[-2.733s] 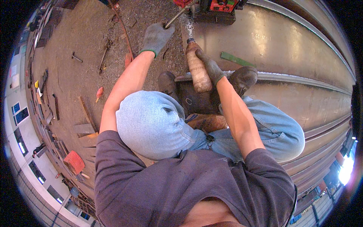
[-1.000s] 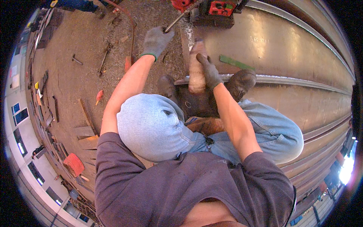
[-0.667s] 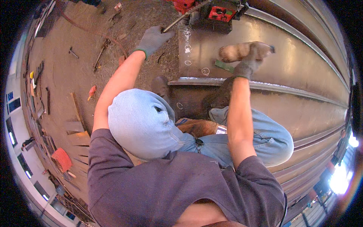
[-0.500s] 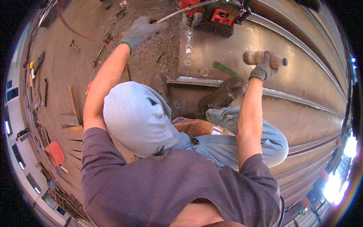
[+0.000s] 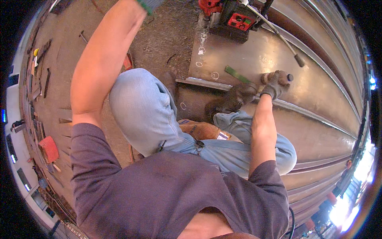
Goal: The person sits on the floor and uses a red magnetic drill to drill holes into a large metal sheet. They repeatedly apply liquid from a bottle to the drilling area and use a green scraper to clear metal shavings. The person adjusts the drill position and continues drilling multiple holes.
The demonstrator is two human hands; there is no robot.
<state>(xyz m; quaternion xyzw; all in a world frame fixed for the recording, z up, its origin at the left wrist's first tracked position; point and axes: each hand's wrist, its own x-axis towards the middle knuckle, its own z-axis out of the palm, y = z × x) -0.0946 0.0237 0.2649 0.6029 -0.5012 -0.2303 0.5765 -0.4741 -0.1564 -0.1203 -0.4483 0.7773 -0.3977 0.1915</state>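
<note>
Head view: the person is crouching over a large steel plate. The right hand, gloved, is wrapping its fingers closed around a short brown cylindrical handle, which is lying low over the plate just beside a raised steel rib and near a green strip. The left hand, also gloved, is reaching up past the top edge of the frame; whether its fingers are spread or closed cannot be told. A red machine with a long rod is standing at the plate's far end. A brown boot is resting on the rib.

Judgement: the grip on the handle should be kept firm and the wrist straight, with the boot held clear of the tool.
</note>
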